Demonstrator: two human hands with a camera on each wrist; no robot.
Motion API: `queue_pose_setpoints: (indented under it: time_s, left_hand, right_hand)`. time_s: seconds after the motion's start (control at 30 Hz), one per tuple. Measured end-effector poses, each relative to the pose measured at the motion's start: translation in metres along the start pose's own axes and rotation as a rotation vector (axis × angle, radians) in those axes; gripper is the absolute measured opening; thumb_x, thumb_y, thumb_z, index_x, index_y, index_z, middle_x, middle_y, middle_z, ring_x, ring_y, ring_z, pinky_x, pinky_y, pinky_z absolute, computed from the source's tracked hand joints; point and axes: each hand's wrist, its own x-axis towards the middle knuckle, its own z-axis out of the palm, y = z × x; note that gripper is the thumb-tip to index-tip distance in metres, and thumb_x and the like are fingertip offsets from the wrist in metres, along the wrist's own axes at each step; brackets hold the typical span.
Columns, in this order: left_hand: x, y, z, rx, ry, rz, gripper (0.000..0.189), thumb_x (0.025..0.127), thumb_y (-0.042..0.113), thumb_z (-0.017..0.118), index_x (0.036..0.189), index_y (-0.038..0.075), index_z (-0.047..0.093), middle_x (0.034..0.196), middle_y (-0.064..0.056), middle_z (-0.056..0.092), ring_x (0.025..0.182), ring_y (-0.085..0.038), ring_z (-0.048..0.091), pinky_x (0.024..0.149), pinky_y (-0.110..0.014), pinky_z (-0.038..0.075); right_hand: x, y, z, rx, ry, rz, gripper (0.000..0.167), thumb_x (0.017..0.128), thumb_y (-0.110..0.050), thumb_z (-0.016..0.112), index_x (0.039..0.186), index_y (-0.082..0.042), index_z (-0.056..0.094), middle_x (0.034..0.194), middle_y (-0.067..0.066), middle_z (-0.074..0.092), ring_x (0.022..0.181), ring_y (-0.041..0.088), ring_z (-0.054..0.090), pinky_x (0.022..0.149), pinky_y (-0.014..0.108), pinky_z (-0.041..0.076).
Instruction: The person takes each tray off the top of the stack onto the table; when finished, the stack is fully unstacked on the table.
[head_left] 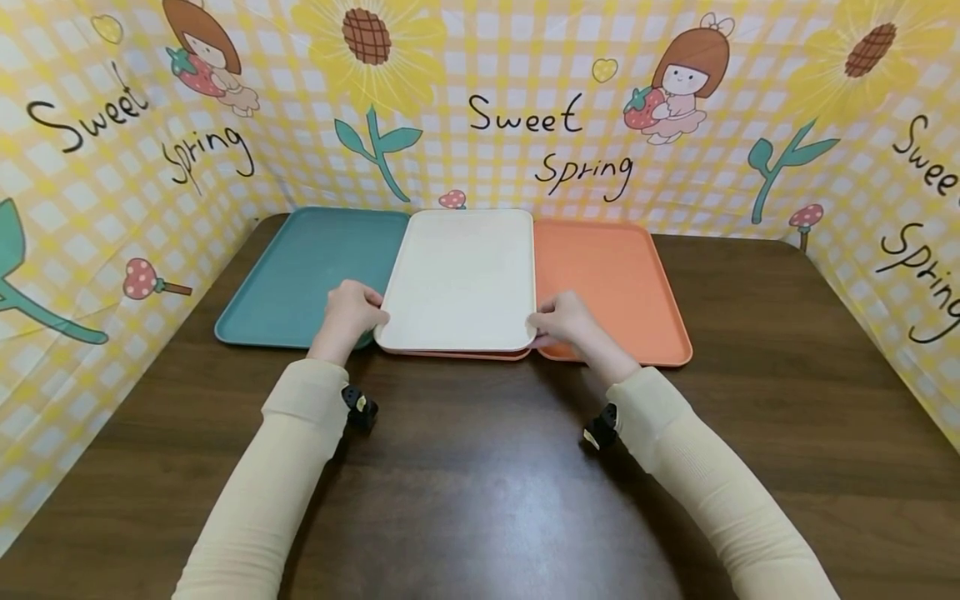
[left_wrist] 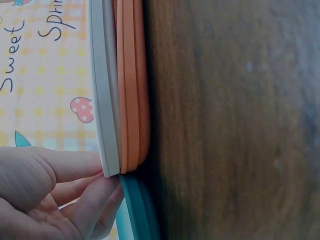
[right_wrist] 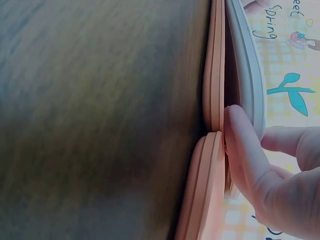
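Two hands gripped the white tray (head_left: pixel 459 279), left hand (head_left: pixel 351 312) at its near-left corner, right hand (head_left: pixel 564 321) at its near-right corner, fingers curled under the rim, thumbs on top. The tray lay dead ahead at 12 o'clock, long axis running away from the person, both hands equally near. It sat on an orange tray (left_wrist: pixel 132 85) beneath, between the teal tray (head_left: pixel 311 275) at 11 and another orange tray (head_left: pixel 615 287) at 1, on the brown table (head_left: pixel 480 467).

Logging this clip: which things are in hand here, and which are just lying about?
In hand: white tray, gripped at its near corners by left hand and right hand; orange tray beneath it.
Lying about: teal tray, orange tray at right, table.
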Motion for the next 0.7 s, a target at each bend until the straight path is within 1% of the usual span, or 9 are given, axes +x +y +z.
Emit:
queue_pose_setpoints:
  time_s: [0.17,0.27,0.33,0.43,0.5,0.53,0.6,0.63,0.7]
  left_hand:
    - [-0.001,0.001,-0.001,0.001,0.013,0.002,0.032,0.083,0.008,0.06,0.113,-0.003,0.065,0.122,-0.024,0.059,0.115,-0.039,0.05,0.088,-0.046,0.049]
    - [-0.002,0.002,0.001,-0.001,0.013,0.002,0.032,0.084,0.009,0.059,0.113,-0.003,0.065,0.123,-0.024,0.058,0.116,-0.039,0.05,0.089,-0.047,0.049]
    - [-0.002,0.001,0.002,0.005,0.014,0.007,0.032,0.086,0.01,0.058,0.113,-0.003,0.065,0.123,-0.024,0.058,0.115,-0.039,0.051,0.087,-0.047,0.049]
    - [-0.002,0.001,0.003,0.032,0.019,0.015,0.029,0.09,0.012,0.051,0.109,-0.002,0.068,0.118,-0.023,0.062,0.103,-0.036,0.056,0.074,-0.04,0.05]
    - [-0.001,0.001,0.003,0.055,0.022,0.022,0.03,0.093,0.013,0.046,0.107,-0.001,0.069,0.117,-0.023,0.063,0.094,-0.034,0.058,0.067,-0.035,0.047]
    - [-0.001,0.001,0.002,0.067,0.023,0.025,0.032,0.094,0.014,0.045,0.108,0.0,0.069,0.117,-0.022,0.063,0.093,-0.033,0.058,0.066,-0.034,0.046]
    - [0.0,0.001,0.002,0.072,0.017,0.028,0.032,0.095,0.013,0.044,0.11,0.0,0.069,0.119,-0.022,0.062,0.096,-0.035,0.059,0.068,-0.036,0.048]
    - [0.0,0.0,0.002,0.071,0.013,0.032,0.031,0.095,0.013,0.046,0.114,-0.001,0.067,0.123,-0.022,0.06,0.103,-0.037,0.058,0.074,-0.039,0.051]
    - [0.0,0.0,0.002,0.064,0.004,0.037,0.031,0.093,0.012,0.052,0.117,-0.001,0.065,0.125,-0.023,0.059,0.113,-0.039,0.054,0.084,-0.045,0.051]
  right_hand:
    - [0.001,0.0,0.001,0.013,0.015,0.015,0.02,0.082,0.004,0.059,0.098,0.016,0.062,0.085,0.018,0.063,0.054,0.012,0.064,0.064,0.028,0.057]
    - [0.0,0.001,0.0,0.037,0.014,0.032,0.024,0.082,0.005,0.059,0.103,0.017,0.06,0.089,0.021,0.063,0.053,0.011,0.064,0.063,0.027,0.057]
    - [0.0,0.002,0.0,0.053,0.012,0.041,0.026,0.082,0.005,0.058,0.106,0.017,0.059,0.088,0.02,0.062,0.052,0.011,0.063,0.062,0.027,0.057]
    - [-0.001,0.003,-0.002,0.083,0.008,0.042,0.028,0.083,0.006,0.057,0.108,0.018,0.057,0.08,0.016,0.063,0.051,0.01,0.063,0.059,0.026,0.056]
    - [0.0,0.004,-0.004,0.113,0.006,0.037,0.027,0.083,0.006,0.056,0.107,0.018,0.056,0.072,0.011,0.061,0.051,0.01,0.062,0.057,0.025,0.056]
    - [0.0,0.005,-0.005,0.133,0.005,0.037,0.026,0.082,0.007,0.055,0.106,0.019,0.055,0.069,0.009,0.061,0.05,0.01,0.061,0.056,0.024,0.055]
    - [0.0,0.008,-0.008,0.167,0.0,0.041,0.024,0.083,0.008,0.054,0.104,0.019,0.055,0.064,0.006,0.059,0.05,0.01,0.061,0.053,0.023,0.054]
    - [0.0,0.009,-0.01,0.18,-0.005,0.041,0.024,0.082,0.009,0.053,0.104,0.019,0.055,0.062,0.005,0.059,0.05,0.01,0.06,0.053,0.023,0.054]
    - [0.0,0.012,-0.013,0.199,-0.012,0.053,0.025,0.083,0.009,0.053,0.105,0.019,0.054,0.061,0.004,0.059,0.049,0.01,0.061,0.052,0.022,0.054]
